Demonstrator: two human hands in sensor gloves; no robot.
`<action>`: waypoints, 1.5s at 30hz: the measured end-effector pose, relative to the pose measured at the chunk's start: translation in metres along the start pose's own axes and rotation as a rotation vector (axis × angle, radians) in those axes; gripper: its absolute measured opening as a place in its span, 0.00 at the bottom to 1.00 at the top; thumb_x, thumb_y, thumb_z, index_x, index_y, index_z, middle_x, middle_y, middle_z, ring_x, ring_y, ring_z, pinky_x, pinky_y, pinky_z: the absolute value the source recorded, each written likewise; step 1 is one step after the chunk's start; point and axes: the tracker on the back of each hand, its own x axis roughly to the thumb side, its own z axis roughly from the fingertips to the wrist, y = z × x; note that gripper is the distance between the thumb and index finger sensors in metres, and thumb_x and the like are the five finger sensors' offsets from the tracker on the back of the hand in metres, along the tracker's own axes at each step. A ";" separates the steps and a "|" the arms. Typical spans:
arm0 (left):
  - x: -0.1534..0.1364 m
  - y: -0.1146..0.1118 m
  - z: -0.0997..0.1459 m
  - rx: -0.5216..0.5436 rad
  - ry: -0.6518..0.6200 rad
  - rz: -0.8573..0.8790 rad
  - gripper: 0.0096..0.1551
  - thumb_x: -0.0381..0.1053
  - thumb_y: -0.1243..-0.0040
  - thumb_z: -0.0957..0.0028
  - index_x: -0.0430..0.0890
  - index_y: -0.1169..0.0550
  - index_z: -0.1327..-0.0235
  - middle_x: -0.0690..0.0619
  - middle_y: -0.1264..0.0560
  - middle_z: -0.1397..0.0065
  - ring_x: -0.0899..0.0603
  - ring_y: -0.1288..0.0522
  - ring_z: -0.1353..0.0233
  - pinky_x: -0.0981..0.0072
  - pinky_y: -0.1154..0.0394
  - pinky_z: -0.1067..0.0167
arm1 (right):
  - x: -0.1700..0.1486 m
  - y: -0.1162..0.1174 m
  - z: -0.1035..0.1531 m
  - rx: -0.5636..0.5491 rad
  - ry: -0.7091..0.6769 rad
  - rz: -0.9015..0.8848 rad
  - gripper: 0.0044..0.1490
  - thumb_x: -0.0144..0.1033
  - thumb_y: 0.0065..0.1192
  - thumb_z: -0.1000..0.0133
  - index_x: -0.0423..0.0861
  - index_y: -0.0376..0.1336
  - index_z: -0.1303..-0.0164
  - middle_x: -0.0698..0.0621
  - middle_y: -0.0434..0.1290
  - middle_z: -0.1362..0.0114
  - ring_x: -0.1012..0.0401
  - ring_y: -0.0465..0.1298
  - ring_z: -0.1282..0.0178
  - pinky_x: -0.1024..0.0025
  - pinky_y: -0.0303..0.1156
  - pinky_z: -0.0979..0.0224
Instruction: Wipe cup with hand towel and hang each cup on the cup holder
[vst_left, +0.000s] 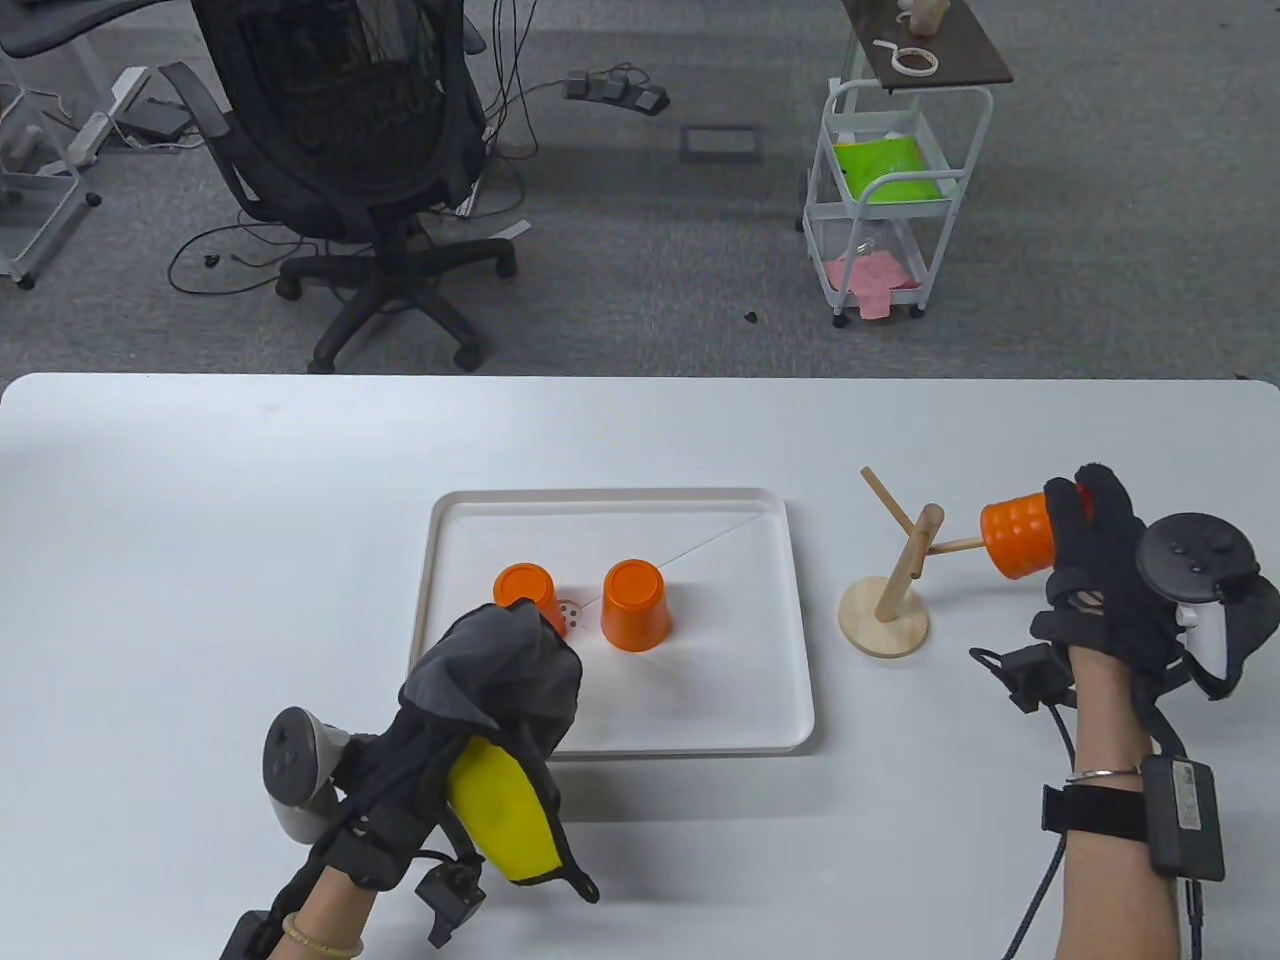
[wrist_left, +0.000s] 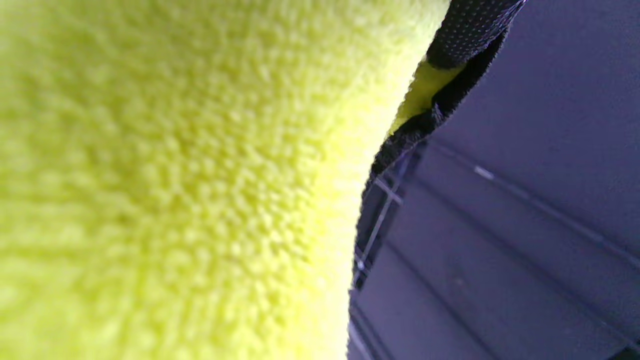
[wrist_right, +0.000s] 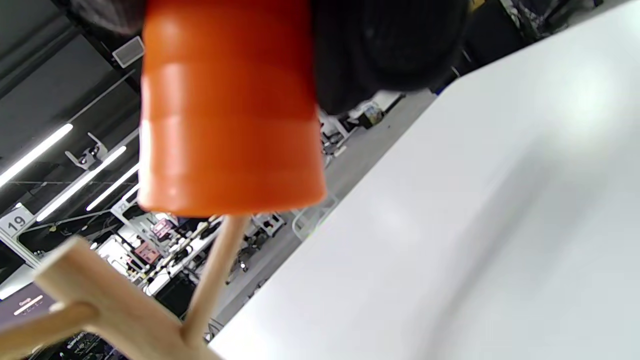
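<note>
**A:** How far along are we looking?

**B:** One cup (vst_left: 1017, 538) of three is going onto the holder (vst_left: 893, 590) right now. The right hand (vst_left: 1100, 590) is gripping it at its closed end, fingers (vst_left: 1085, 520) curled round it, mouth pointing at the right-hand peg. In the right wrist view the peg is running up into the cup's open mouth, so I judge the hanging is almost done, though the hand is not letting go yet.

**A:** And the other two?

**B:** Both are sitting upside down in the tray (vst_left: 795, 640) on the bench (vst_left: 200, 520). The second cup (vst_left: 636, 605) is standing free near the tray's middle; the third cup (vst_left: 526, 592) is just left of it, partly hidden behind the towel (vst_left: 500, 680). I cannot tell from here whether either is wiped; by my reading they are waiting their turn.

**A:** What is the left hand (vst_left: 400, 790) doing?

**B:** It is holding the towel bunched up (grey outside, yellow inside) over the tray's near left corner, close to the third cup. Its fingers are buried in the cloth, clutching it as far as I can see. The left wrist view is showing little but yellow pile.

**A:** So what is left?

**B:** Releasing this cup, then two more wipes and hangs. The holder's left peg is bare.
</note>
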 end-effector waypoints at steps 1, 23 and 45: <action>-0.001 -0.001 0.000 -0.008 0.000 0.005 0.38 0.70 0.56 0.30 0.56 0.47 0.12 0.43 0.43 0.11 0.31 0.39 0.19 0.46 0.24 0.39 | -0.002 0.005 -0.002 0.006 0.007 -0.004 0.43 0.71 0.40 0.35 0.59 0.52 0.13 0.39 0.66 0.25 0.50 0.77 0.46 0.66 0.79 0.47; -0.008 -0.007 0.001 -0.082 0.018 0.020 0.39 0.70 0.56 0.30 0.56 0.47 0.12 0.43 0.43 0.11 0.31 0.39 0.19 0.45 0.24 0.39 | -0.026 0.051 -0.015 0.125 0.072 -0.102 0.45 0.68 0.38 0.37 0.52 0.55 0.14 0.35 0.70 0.28 0.47 0.80 0.50 0.65 0.80 0.53; -0.008 -0.008 0.000 -0.072 0.020 0.038 0.39 0.70 0.57 0.30 0.56 0.48 0.12 0.43 0.44 0.11 0.31 0.40 0.19 0.45 0.25 0.38 | 0.131 0.020 0.103 -0.181 -0.616 0.183 0.47 0.69 0.37 0.37 0.53 0.48 0.11 0.36 0.61 0.18 0.42 0.75 0.36 0.58 0.78 0.43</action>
